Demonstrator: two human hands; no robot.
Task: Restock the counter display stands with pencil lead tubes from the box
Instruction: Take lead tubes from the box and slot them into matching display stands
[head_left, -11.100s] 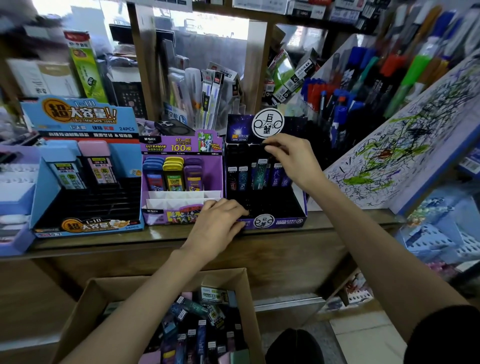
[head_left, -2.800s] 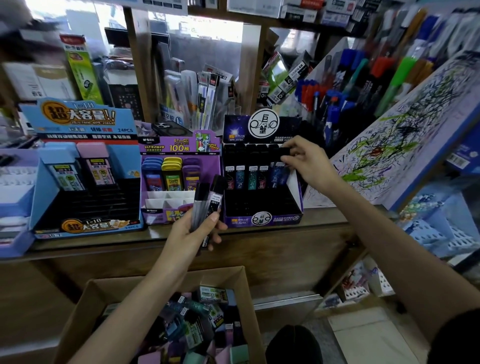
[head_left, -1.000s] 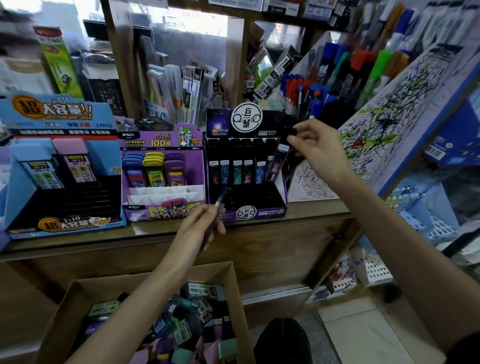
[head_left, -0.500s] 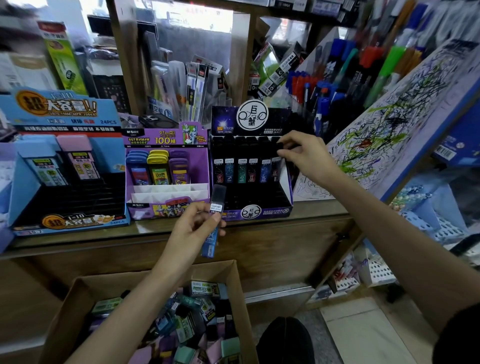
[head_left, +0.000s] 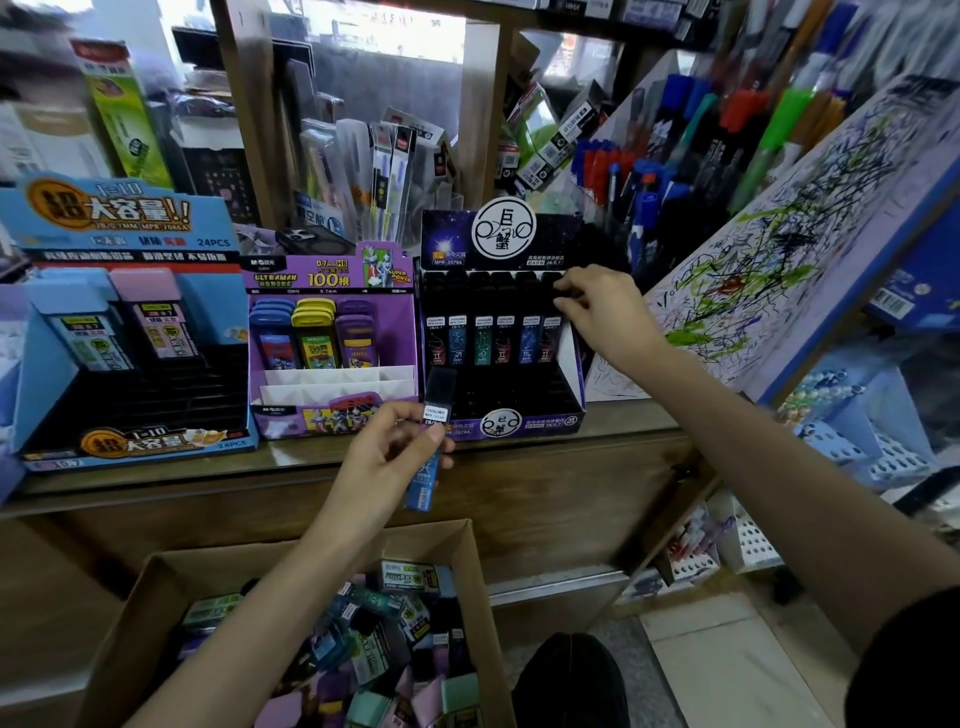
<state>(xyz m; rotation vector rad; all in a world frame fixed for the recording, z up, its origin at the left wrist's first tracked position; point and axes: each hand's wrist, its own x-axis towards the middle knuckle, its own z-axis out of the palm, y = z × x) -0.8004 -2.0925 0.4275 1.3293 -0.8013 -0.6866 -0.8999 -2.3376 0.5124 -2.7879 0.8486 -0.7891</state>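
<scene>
Step in hand: loading the dark stand (head_left: 571, 358), which stands on the table (head_left: 571, 457) between the purple stand (head_left: 332, 322) and a scribbled test board.

Right hand (head_left: 605, 314): up at the right end of the back row (head_left: 483, 332), fingertips bent onto the cap of the end tube (head_left: 550, 338). I cannot tell whether they pinch that cap or only press it down. I judge this to be the seating of that tube. The row reads six across, upright, labels forward.

Left hand (head_left: 382, 460): gripping one tube (head_left: 438, 395) between thumb and curled fingers, dark cap up, blue end down. It is held in the air in front of the dark stand's lower lip, above the box (head_left: 208, 558) and apart from both.

The box sits below the table edge – loose stock (head_left: 374, 639) piled in it, mixed colours, so supply is not the limit.

Status, as I judge it: back row filled, the stepped slots in front of it dark and apparently vacant; the task is early.

Next move calls for the right hand to come off the end tube without tilting it, then the held tube to go into a slot in the tier just in front – cap up, label outward, pushed straight down so it does not lean on the row behind.
</scene>
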